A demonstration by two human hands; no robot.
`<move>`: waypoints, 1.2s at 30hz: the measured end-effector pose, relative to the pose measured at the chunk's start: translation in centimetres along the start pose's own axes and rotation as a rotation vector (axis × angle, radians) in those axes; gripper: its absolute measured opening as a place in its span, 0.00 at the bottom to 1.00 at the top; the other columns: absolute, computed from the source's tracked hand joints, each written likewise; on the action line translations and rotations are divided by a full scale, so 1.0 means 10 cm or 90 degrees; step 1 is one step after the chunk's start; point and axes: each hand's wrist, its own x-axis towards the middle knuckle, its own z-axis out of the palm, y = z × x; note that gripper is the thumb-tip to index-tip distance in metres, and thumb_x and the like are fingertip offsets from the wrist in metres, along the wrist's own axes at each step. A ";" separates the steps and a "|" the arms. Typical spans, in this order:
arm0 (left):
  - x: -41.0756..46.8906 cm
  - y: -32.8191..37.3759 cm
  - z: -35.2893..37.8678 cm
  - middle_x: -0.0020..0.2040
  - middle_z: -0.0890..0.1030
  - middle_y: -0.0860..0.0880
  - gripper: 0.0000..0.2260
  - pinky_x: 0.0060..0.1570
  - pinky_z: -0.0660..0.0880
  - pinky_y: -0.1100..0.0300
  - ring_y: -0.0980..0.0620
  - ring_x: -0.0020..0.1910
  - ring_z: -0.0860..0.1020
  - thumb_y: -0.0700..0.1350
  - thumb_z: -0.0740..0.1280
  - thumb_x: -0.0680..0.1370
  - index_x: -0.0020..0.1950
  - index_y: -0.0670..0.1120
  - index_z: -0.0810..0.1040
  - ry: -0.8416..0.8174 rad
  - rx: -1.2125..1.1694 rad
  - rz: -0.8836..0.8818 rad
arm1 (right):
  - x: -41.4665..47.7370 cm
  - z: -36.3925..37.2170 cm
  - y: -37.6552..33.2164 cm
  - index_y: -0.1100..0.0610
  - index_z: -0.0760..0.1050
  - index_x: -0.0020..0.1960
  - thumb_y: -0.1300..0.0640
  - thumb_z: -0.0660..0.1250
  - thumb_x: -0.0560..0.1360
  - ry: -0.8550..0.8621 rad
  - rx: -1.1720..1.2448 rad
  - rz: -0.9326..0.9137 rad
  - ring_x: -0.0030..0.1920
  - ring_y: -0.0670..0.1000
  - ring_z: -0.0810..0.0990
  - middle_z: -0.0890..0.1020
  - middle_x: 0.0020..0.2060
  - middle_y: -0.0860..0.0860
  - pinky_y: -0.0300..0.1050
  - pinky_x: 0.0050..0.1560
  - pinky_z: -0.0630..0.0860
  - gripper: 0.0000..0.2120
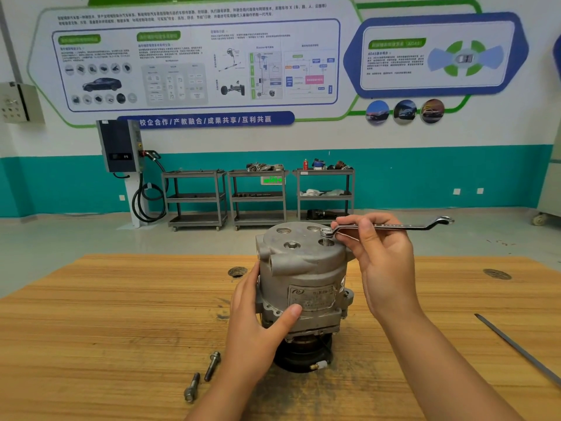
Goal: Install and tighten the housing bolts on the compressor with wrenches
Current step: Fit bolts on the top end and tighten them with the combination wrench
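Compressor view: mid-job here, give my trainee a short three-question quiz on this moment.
1. True or false: the ring wrench in the right hand sits on a bolt standing proud of the compressor top.
2. How many loose bolts lie on the table? A one, B two, C four.
3. Fill in: the left hand grips the side of the ____.
Key: 1 true; 2 B; 3 compressor.
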 end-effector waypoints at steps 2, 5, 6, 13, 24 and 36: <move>0.00 0.00 0.00 0.71 0.64 0.61 0.36 0.69 0.68 0.47 0.57 0.70 0.66 0.71 0.67 0.61 0.66 0.74 0.55 0.001 0.000 0.001 | -0.04 0.01 0.03 0.54 0.72 0.47 0.54 0.61 0.77 -0.010 -0.064 -0.065 0.50 0.53 0.82 0.83 0.46 0.54 0.45 0.50 0.79 0.05; 0.00 0.00 0.01 0.71 0.63 0.61 0.36 0.69 0.68 0.48 0.58 0.70 0.66 0.71 0.68 0.62 0.65 0.74 0.54 0.006 0.005 0.003 | -0.09 0.01 0.07 0.49 0.73 0.47 0.57 0.60 0.78 -0.025 -0.180 -0.179 0.51 0.50 0.80 0.81 0.47 0.50 0.45 0.52 0.78 0.05; 0.00 0.00 0.01 0.72 0.63 0.61 0.35 0.69 0.68 0.48 0.58 0.70 0.66 0.70 0.68 0.62 0.65 0.74 0.54 0.007 0.004 0.002 | -0.09 0.02 0.08 0.49 0.73 0.47 0.58 0.60 0.78 -0.033 -0.217 -0.214 0.52 0.47 0.79 0.80 0.47 0.46 0.43 0.53 0.77 0.05; 0.00 -0.01 0.01 0.72 0.62 0.61 0.35 0.69 0.67 0.48 0.57 0.70 0.65 0.68 0.69 0.67 0.68 0.70 0.55 0.005 -0.003 0.000 | -0.15 0.08 0.08 0.66 0.76 0.44 0.60 0.61 0.77 -0.096 -0.497 -0.448 0.47 0.51 0.75 0.79 0.43 0.57 0.41 0.49 0.72 0.10; 0.01 0.01 0.02 0.64 0.58 0.76 0.33 0.68 0.63 0.61 0.75 0.64 0.61 0.69 0.66 0.61 0.62 0.75 0.54 0.006 -0.001 0.004 | -0.16 0.18 -0.05 0.64 0.79 0.42 0.69 0.72 0.68 -0.117 -0.705 -0.523 0.40 0.57 0.78 0.81 0.39 0.56 0.41 0.43 0.70 0.04; 0.00 -0.02 0.00 0.70 0.63 0.63 0.35 0.69 0.68 0.49 0.60 0.69 0.66 0.71 0.68 0.62 0.64 0.76 0.54 0.003 0.004 0.008 | -0.05 0.08 -0.16 0.57 0.79 0.47 0.61 0.65 0.76 -0.035 -0.299 -0.272 0.49 0.43 0.81 0.83 0.43 0.46 0.34 0.53 0.75 0.04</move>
